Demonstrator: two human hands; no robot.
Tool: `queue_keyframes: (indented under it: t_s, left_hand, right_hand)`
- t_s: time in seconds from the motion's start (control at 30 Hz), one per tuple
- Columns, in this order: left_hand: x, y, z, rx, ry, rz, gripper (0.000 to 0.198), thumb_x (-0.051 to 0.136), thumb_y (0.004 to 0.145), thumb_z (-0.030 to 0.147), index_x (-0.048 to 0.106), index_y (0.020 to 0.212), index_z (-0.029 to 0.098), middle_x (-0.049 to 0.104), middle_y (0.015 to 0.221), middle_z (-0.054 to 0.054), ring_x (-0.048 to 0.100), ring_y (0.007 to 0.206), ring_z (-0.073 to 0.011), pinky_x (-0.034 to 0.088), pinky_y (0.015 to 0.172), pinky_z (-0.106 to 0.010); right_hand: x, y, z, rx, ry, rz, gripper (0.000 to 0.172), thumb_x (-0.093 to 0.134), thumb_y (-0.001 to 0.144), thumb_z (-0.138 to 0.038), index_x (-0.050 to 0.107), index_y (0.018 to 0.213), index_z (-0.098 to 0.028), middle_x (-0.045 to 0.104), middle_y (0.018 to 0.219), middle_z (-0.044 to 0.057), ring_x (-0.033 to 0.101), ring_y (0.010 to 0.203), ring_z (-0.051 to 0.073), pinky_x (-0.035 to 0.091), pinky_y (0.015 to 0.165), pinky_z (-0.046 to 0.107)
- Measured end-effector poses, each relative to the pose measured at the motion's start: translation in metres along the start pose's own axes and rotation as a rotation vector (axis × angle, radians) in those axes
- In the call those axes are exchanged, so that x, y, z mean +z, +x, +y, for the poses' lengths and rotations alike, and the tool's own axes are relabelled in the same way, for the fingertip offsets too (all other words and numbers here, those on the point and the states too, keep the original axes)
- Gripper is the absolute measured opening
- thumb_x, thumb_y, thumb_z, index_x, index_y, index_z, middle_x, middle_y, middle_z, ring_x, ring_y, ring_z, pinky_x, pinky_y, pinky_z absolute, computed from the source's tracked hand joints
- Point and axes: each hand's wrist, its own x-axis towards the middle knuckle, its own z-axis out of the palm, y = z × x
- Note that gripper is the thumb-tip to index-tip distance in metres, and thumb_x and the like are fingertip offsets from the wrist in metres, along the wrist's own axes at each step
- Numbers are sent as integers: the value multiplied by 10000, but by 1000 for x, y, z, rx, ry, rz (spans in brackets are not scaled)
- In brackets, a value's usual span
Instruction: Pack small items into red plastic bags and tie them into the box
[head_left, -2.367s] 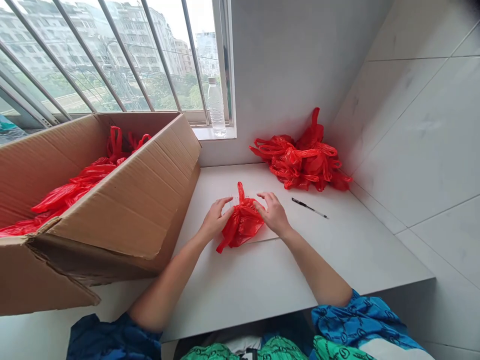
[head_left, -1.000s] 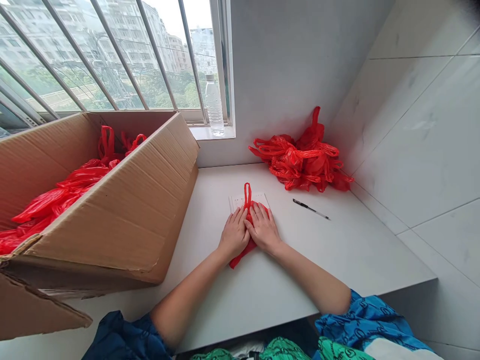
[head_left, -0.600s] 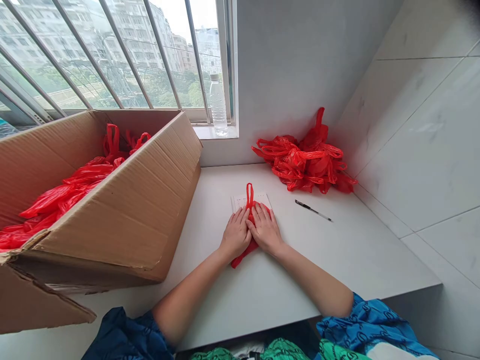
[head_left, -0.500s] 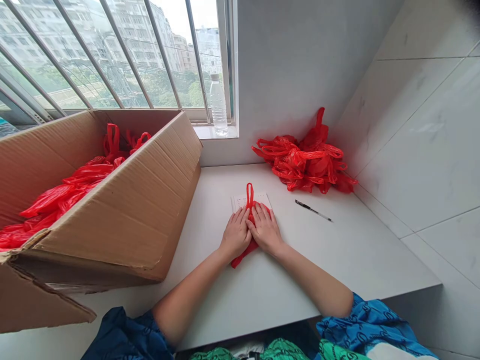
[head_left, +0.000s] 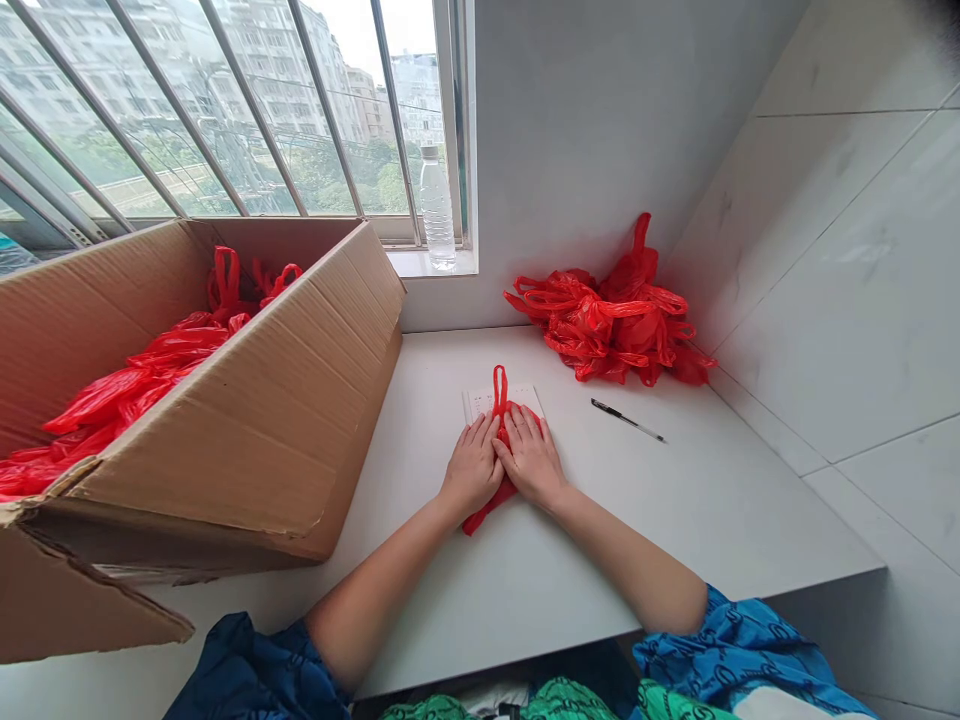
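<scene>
A red plastic bag (head_left: 501, 391) lies on the white table, one handle loop pointing to the window side and a corner sticking out below my wrists. My left hand (head_left: 474, 462) rests flat on its left part, fingers stretched out. Beside it, my right hand (head_left: 531, 455) presses flat on the bag's right part, fingers extended and the thumbs close together. Most of the bag is hidden under both palms. Partly under the bag is a sheet of white paper (head_left: 478, 402) with small marks that I cannot read.
A big cardboard box (head_left: 247, 420) holding red plastic bags (head_left: 150, 370) stands at the left. More red bags (head_left: 615, 315) are heaped against the wall at the back right. A black pen (head_left: 627, 420) lies right of my hands. A water bottle (head_left: 436, 210) stands on the windowsill.
</scene>
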Motion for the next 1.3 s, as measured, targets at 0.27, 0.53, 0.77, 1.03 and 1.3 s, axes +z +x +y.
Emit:
queue_keyframes:
  t_s: [0.27, 0.53, 0.77, 1.03, 1.3]
  left_hand:
    - [0, -1, 1, 2, -2, 10, 580, 315, 975, 280, 314, 1536, 130, 312, 1599, -95, 224, 1508, -234, 219, 1241, -458]
    - [1, -1, 0, 3, 0, 23, 577, 332, 973, 270, 319, 1534, 135, 321, 1595, -98, 231, 1506, -235, 227, 1239, -460]
    - [1, -1, 0, 14, -17, 27, 576, 325, 979, 280, 315, 1536, 135, 320, 1594, -107, 232, 1505, -246, 231, 1229, -479]
    - [1, -1, -1, 12, -32, 30, 573, 318, 980, 283, 316, 1535, 143, 329, 1592, -100, 235, 1505, -241, 229, 1231, -466]
    - [-1, -2, -2, 10, -69, 19, 568, 342, 983, 299, 320, 1528, 140, 324, 1593, -112, 232, 1505, -246, 208, 1236, -478]
  right_hand:
    - [2, 1, 2, -8, -13, 12, 650, 183, 1040, -494, 238, 1566, -117, 180, 1642, 54, 128, 1528, 223, 100, 1246, 473]
    - [5, 1, 3, -6, -26, 26, 646, 185, 1039, -498, 246, 1565, -128, 186, 1641, 51, 128, 1528, 218, 99, 1245, 464]
    - [3, 0, 2, -9, -10, 20, 651, 180, 1038, -503, 252, 1564, -126, 185, 1642, 54, 129, 1527, 222, 96, 1243, 467]
    - [2, 0, 2, -6, 0, 18, 647, 190, 1037, -497, 259, 1563, -127, 188, 1642, 59, 130, 1526, 224, 97, 1241, 469]
    - [0, 4, 9, -40, 91, 9, 646, 252, 1027, -529, 314, 1546, -149, 266, 1626, 72, 170, 1516, 230, 111, 1237, 469]
